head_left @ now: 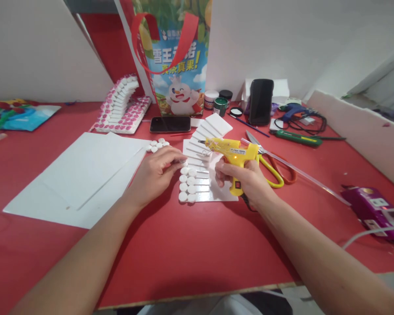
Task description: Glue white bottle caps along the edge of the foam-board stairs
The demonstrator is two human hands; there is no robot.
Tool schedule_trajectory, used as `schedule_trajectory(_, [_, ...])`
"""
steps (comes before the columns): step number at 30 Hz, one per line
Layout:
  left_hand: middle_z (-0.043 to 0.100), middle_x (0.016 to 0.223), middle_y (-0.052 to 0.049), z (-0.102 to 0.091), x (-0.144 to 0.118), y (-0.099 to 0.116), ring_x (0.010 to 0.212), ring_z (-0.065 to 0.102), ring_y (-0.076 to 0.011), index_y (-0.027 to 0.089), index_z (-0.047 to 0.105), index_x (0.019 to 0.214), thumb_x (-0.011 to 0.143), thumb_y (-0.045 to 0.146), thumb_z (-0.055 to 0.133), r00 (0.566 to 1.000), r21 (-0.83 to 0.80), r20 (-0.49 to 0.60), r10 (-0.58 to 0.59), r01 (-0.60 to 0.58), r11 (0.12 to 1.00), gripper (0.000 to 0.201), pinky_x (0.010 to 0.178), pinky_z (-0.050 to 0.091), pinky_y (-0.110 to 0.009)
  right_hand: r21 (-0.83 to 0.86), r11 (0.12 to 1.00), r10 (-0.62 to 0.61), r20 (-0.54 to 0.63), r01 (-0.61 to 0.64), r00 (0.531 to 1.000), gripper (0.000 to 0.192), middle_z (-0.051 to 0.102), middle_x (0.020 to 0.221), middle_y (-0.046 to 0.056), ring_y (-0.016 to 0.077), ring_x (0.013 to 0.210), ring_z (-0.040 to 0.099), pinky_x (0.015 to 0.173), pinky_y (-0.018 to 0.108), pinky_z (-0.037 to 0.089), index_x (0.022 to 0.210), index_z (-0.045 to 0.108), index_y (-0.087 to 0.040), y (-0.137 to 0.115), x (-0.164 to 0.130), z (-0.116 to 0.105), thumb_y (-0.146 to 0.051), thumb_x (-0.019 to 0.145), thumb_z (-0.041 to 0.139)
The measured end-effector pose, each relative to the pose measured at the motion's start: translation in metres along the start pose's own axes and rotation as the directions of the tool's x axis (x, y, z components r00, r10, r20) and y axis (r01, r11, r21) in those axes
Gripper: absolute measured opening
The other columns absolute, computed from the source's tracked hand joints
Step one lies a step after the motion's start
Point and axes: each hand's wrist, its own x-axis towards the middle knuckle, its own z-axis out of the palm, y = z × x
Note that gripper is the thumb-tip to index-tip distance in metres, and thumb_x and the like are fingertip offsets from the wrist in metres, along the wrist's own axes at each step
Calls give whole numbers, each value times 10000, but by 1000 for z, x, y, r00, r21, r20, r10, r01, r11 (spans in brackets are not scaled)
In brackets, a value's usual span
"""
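My right hand [244,177] is wrapped round a yellow hot glue gun [230,146], whose nozzle points left over a small white staircase model [197,153]. The fingers of my left hand [160,175] pinch a small white disc [184,162] at the model's left side. Two columns of similar round white discs [187,186] lie on the base beside the lower steps. A loose cluster of discs [156,145] rests just beyond my left hand. White sheets of board [75,175] lie to the left.
Scissors [272,170] and a clear glue stick [298,171] lie right of the glue gun. A phone [170,124], paint jars [220,106] and a printed bag [180,65] stand or lie behind. Further off is a pink-dotted staircase model [118,109]; a purple box [374,212] sits at the right.
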Motion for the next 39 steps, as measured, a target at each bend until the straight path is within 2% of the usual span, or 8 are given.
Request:
schedule_trajectory(21, [761,1055,-68,1,-1,-2,1009,699,-197,166,726,996,959,122,607,1000,-14,-10,-10,10,1000,132,926,545,-338,-28,1000,8,-12,-9,1000,234,594,574,-14,115,490,567,532,271,437,670,585,-174,1,-1,2,-300,738,770])
schedule_trajectory(28, [753,1033,-58,2,0,-1,1000,689,-197,179,724,972,949,180,626,993,-76,-25,-114,112,991,101,929,553,-353,-28,999,20,-15,-20,1000,224,594,576,-18,120,491,562,535,277,452,678,585,-183,1,-2,3,-301,740,765])
schedule_trajectory(34, [729,1084,-66,2,-3,-6,944,672,-193,190,710,1152,932,231,658,981,-171,-31,-190,182,968,229,907,556,-373,-16,1000,7,-7,-7,1000,226,596,586,-16,121,495,569,539,280,456,680,591,-180,2,-2,2,-296,752,771])
schedule_trajectory(39, [708,1104,-65,-3,-4,3,929,649,-183,213,663,1281,960,236,639,988,-137,-58,-145,136,981,323,940,533,-385,-3,1000,-22,-39,22,999,221,584,584,-21,119,487,561,518,279,428,674,588,-181,0,-1,0,-278,740,775])
